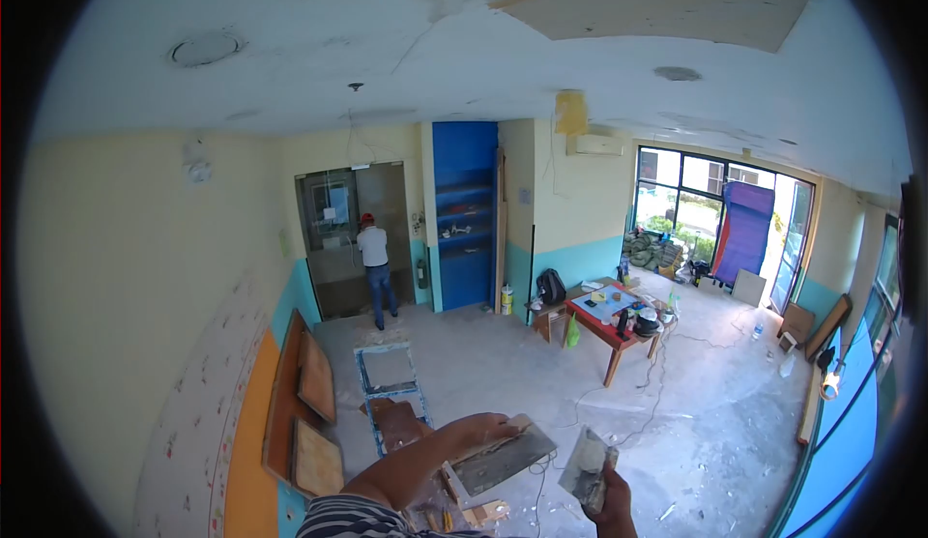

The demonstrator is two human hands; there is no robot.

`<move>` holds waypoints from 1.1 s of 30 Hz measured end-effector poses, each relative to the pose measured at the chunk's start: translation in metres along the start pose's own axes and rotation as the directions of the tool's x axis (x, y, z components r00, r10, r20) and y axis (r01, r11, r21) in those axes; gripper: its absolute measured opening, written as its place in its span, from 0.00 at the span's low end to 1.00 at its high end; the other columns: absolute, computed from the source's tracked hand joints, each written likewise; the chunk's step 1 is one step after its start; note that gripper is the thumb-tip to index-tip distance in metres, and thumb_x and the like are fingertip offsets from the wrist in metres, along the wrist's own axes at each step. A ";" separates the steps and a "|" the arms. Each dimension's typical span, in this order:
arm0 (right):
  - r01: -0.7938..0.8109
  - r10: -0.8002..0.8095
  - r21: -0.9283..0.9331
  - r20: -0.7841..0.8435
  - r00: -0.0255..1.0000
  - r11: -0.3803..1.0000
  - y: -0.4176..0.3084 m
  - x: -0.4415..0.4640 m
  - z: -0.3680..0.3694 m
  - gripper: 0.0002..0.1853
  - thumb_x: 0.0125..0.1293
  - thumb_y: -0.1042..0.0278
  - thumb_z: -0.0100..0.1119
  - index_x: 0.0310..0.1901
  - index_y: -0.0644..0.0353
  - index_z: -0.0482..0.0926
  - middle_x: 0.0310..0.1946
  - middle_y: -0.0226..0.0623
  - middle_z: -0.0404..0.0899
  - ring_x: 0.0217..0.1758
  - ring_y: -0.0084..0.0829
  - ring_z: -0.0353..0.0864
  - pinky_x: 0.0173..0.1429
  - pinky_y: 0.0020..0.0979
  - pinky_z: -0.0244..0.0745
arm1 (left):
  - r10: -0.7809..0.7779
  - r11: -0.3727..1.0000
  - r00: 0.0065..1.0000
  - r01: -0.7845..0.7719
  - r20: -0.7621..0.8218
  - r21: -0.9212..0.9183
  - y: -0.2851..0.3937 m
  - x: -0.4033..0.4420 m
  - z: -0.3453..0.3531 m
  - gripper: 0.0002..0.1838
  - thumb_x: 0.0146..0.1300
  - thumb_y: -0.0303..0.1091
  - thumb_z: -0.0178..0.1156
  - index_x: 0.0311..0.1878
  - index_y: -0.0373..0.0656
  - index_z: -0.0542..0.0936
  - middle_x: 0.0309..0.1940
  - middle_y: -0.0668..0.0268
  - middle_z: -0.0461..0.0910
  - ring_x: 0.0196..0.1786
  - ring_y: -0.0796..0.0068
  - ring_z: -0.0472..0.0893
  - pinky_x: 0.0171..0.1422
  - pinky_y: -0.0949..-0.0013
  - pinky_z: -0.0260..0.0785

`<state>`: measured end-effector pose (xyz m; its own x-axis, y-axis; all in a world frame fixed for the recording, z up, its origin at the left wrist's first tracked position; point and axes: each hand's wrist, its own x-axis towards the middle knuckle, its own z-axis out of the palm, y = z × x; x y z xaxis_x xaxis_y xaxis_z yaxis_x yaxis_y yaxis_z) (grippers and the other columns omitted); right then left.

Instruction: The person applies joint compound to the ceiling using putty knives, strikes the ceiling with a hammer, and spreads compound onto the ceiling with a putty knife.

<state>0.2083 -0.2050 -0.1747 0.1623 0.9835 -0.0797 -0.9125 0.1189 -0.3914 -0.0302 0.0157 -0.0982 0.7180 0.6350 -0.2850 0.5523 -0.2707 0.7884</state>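
Note:
My left hand (498, 428) is closed on a wide flat trowel (505, 459), its fingers wrapped over the upper edge. To the right, my right hand (612, 499) grips the handle of a putty knife (588, 465), whose broad blade points up and carries pale smears. The two tools are close together but apart, high above the floor. Over them, the white ceiling (464, 64) has a bare brownish patch (667, 1) and a few cracks.
A person (374, 262) stands by the glass door at the back. A cluttered red table (609, 323) is right of centre. Below left are a blue-framed stand (389, 347) and leaning wooden boards (314, 378). Cables cross the floor (710, 412); a purple-blue panel (744, 233) leans by the windows.

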 end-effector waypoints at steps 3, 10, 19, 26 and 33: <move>0.103 -0.101 0.059 -0.032 0.994 0.993 -0.023 -0.014 0.007 0.22 0.76 0.57 0.40 0.64 0.60 0.66 0.58 0.42 0.75 0.59 0.43 0.76 0.66 0.48 0.70 | -0.073 0.994 0.979 0.056 -0.190 -0.091 -0.025 0.014 -0.004 0.27 0.63 0.49 0.62 0.55 0.36 0.77 0.45 0.58 0.80 0.47 0.67 0.79 0.55 0.64 0.70; 0.165 -0.139 0.362 -0.097 0.985 0.917 -0.040 -0.056 -0.067 0.16 0.75 0.60 0.43 0.54 0.62 0.72 0.43 0.41 0.81 0.44 0.33 0.81 0.42 0.29 0.82 | -0.276 0.794 0.891 -0.001 -0.362 -0.608 -0.071 0.003 0.048 0.19 0.57 0.33 0.68 0.49 0.33 0.78 0.39 0.59 0.81 0.41 0.66 0.80 0.49 0.62 0.73; 0.330 -0.254 0.152 -0.377 0.891 0.932 -0.033 -0.109 -0.061 0.17 0.75 0.61 0.43 0.55 0.65 0.72 0.46 0.43 0.80 0.47 0.38 0.81 0.50 0.35 0.81 | -0.022 0.988 0.827 -0.068 -0.562 -0.137 -0.056 0.008 0.058 0.21 0.55 0.42 0.69 0.47 0.36 0.79 0.34 0.59 0.83 0.35 0.68 0.81 0.43 0.64 0.73; 0.338 -0.254 0.171 -0.383 0.888 0.926 -0.045 -0.129 -0.081 0.17 0.74 0.61 0.44 0.54 0.64 0.72 0.44 0.42 0.81 0.43 0.36 0.83 0.44 0.32 0.83 | 0.680 0.733 0.211 -0.236 -0.702 0.638 0.182 -0.008 -0.117 0.19 0.60 0.40 0.63 0.50 0.38 0.78 0.37 0.49 0.82 0.41 0.49 0.82 0.46 0.53 0.74; 0.375 -0.340 0.163 -0.205 0.918 0.913 -0.048 -0.142 -0.094 0.18 0.74 0.61 0.45 0.55 0.65 0.73 0.44 0.42 0.81 0.42 0.34 0.83 0.41 0.30 0.83 | 0.726 0.578 -0.178 -0.367 -0.665 0.729 0.446 -0.102 -0.251 0.21 0.54 0.46 0.67 0.43 0.39 0.81 0.30 0.53 0.83 0.36 0.51 0.81 0.42 0.59 0.71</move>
<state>0.2642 -0.3635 -0.2305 0.5363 0.8343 -0.1276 -0.8332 0.4992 -0.2380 0.0366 0.0124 0.4191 -0.0087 0.1712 0.9852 0.3643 -0.9170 0.1626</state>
